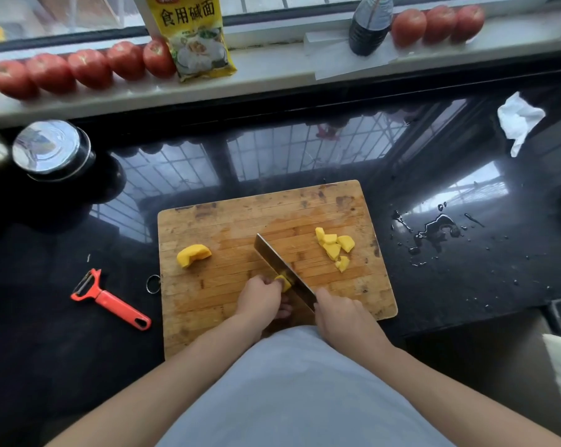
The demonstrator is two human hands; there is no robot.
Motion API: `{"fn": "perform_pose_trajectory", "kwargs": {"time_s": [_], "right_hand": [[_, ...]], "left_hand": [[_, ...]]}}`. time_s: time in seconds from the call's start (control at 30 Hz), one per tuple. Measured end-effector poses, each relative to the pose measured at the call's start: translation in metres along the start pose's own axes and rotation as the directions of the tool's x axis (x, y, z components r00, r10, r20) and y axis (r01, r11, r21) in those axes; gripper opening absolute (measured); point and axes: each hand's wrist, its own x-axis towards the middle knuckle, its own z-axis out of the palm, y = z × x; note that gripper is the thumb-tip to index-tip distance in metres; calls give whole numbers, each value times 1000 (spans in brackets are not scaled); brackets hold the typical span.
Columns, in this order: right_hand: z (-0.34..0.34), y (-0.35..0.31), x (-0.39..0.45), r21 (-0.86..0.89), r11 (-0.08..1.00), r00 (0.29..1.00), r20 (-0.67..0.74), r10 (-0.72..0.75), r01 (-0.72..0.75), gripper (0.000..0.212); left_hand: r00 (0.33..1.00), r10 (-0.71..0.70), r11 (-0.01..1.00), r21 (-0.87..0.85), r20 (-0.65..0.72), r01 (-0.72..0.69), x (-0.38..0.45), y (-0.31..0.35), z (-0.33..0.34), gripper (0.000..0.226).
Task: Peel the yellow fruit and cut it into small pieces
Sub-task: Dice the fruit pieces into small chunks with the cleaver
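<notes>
Cutting is well under way on the wooden board; the right hand has its fingers wrapped round the handle of the cleaver, whose blade slants away from the person and bites down into a small chunk of yellow fruit; the left hand pinches that chunk with curled fingertips just beside the blade, probably to stop it sliding while keeping the nails clear of the edge; finished pieces lie pushed to the right of the blade, out of the way; a larger peeled wedge waits at the board's left, apparently next in line; the orange peeler lies on the dark counter left of the board, so peeling looks done.
</notes>
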Motion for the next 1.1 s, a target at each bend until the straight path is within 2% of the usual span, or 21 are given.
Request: {"fn": "perform_pose_trajectory", "kwargs": {"time_s": [0.2,0.33,0.67,0.83,1.1], "right_hand": [[-8,0,-8,72,997,999,-35,17,-14,14],[-12,3,-16,130,990,997,-37,66,-61,14],[-15,0,-20,60,998,999,35,27,-30,14],[-14,1,-22,31,998,995,92,48,-51,13],[-4,-6,-2,-2,1000,996,84,20,-20,10]], "left_hand": [[999,32,995,98,-29,-29,-1,3,2,13],[999,17,988,154,-51,-9,1,3,3,18],[997,-2,995,104,-73,10,-1,4,4,18],[998,12,990,142,-66,-2,-4,6,3,21],[999,26,984,178,-32,-20,-10,14,2,24]]}}
